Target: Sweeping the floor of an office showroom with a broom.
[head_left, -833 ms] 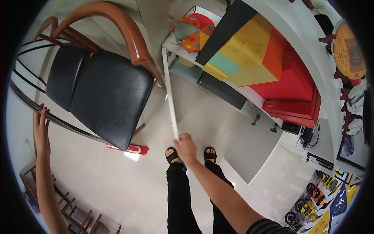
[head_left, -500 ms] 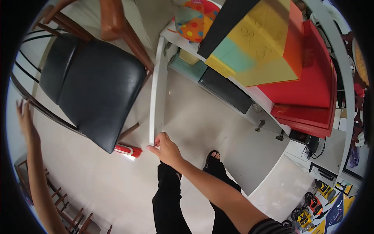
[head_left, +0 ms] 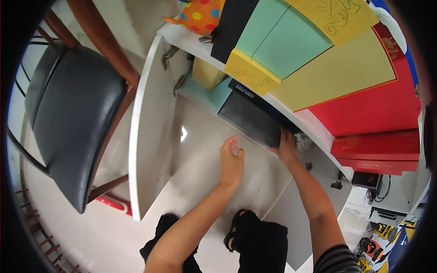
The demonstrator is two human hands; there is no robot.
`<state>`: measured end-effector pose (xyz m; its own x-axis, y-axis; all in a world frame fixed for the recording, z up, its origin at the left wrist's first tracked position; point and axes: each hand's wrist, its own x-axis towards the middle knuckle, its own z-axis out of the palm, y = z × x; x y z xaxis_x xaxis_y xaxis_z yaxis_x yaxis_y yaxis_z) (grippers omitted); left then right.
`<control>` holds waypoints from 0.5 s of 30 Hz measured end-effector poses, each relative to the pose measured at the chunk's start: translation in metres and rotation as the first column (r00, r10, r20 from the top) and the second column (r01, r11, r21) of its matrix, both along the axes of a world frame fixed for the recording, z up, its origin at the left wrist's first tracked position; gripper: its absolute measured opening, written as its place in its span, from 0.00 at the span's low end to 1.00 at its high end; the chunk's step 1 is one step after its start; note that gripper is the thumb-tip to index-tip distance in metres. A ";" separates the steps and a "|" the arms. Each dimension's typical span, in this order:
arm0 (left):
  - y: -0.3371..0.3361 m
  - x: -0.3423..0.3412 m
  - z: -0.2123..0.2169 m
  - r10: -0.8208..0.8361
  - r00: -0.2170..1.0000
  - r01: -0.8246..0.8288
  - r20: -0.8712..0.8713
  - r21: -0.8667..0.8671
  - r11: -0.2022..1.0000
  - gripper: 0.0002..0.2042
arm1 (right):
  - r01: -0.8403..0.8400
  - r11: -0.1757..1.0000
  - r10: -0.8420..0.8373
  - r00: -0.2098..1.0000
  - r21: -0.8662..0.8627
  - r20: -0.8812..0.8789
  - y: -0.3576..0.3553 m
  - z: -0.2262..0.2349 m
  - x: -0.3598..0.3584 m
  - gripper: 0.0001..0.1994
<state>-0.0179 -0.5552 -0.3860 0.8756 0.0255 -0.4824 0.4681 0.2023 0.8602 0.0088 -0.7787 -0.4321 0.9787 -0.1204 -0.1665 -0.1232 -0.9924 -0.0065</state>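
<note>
The right hand (head_left: pixel 287 148) hides part of a black box (head_left: pixel 249 117); the top edge crops a spotted object (head_left: pixel 200 17) (orange).

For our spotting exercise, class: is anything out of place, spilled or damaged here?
A red object lies on the floor near a chair leg, partly hidden behind the open white door; that seems an odd spot for it. No spill shows, and the black box at the right hand has no visible damage.
</note>
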 end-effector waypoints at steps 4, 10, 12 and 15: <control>-0.004 0.035 -0.100 0.053 0.991 -0.051 -0.120 0.014 0.999 0.21 | -0.040 0.996 0.034 0.997 -0.081 -0.067 0.010 -0.008 -0.001 0.55; 0.004 0.096 -0.136 0.157 0.987 -0.161 0.038 0.136 0.978 0.24 | -0.022 0.990 0.019 1.000 -0.136 -0.020 0.010 -0.004 0.008 0.57; 0.010 0.108 -0.138 0.121 0.970 -0.169 0.209 0.226 0.959 0.25 | -0.034 0.993 0.026 0.997 -0.115 -0.074 0.015 -0.006 0.010 0.58; 0.012 0.109 -0.139 -0.051 0.956 -0.024 0.290 0.248 0.968 0.21 | -0.040 0.983 0.033 0.999 -0.178 -0.042 0.010 -0.020 0.003 0.57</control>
<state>0.0913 -0.5428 -0.5251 0.9777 0.0983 -0.1856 0.1901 -0.0381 0.9810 0.0118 -0.7685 -0.4522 0.9761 -0.1158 -0.1837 -0.0834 -0.9810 0.1752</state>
